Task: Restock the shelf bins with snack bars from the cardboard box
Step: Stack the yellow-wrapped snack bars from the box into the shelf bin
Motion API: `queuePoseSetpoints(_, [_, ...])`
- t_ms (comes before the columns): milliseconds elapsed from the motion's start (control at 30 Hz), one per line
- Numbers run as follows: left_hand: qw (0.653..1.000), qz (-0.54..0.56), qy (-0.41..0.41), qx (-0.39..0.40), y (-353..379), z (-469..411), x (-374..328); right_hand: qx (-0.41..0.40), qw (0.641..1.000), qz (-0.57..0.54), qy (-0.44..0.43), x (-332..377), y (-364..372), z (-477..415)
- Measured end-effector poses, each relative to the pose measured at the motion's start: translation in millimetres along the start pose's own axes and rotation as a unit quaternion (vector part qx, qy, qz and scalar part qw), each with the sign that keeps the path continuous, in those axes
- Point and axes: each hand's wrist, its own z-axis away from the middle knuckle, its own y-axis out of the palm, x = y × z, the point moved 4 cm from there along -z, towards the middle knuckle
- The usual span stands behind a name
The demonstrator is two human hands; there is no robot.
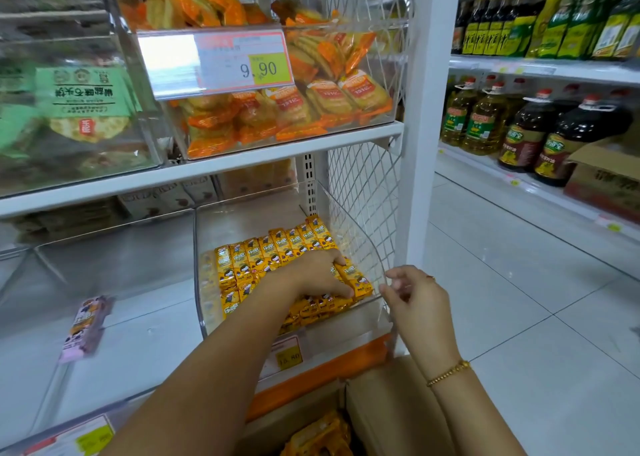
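A clear plastic bin on the lowest shelf holds rows of yellow snack bars. My left hand reaches into the bin, its fingers curled round a yellow bar at the right end of the front row. My right hand hovers just outside the bin's right front corner, fingers loosely curled and holding nothing. At the bottom edge, the cardboard box stands open below my arms, with more yellow bars inside.
A pink snack bar lies in the neighbouring bin to the left. Above are bins of orange-wrapped crackers behind a price tag. Oil bottles and a carton line the shelves across the tiled aisle on the right.
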Motion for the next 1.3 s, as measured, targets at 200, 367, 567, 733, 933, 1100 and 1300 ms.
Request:
queuePoseSetpoints(200, [0.998,-0.041,-0.014,0.033,1,-4,-5,0.016,0.999,-0.039,0.006,-5,11,-7])
queuePoseSetpoints(367, [0.998,-0.032,-0.029,0.046,1,-6,-8,0.015,0.996,-0.083,0.014,-11,14,-11])
queuePoseSetpoints(567, [0.993,-0.104,-0.033,-0.034,6,-10,-16,0.019,0.996,-0.090,0.003,-11,14,-15])
queuePoseSetpoints(733, [0.990,-0.105,-0.061,-0.070,3,-14,-12,0.021,0.995,-0.093,-0.005,-12,13,-16])
queuePoseSetpoints(933, [0.990,-0.140,-0.022,-0.004,1,-3,-8,0.029,0.994,-0.106,-0.011,-13,11,-16])
queuePoseSetpoints(1100, [0.988,-0.150,-0.024,0.007,-1,10,3,0.029,0.993,-0.110,-0.014,-13,10,-14])
queuePoseSetpoints(1300, [0.988,-0.149,-0.044,-0.022,-4,14,-1,0.032,0.993,-0.113,-0.005,-12,9,-13])
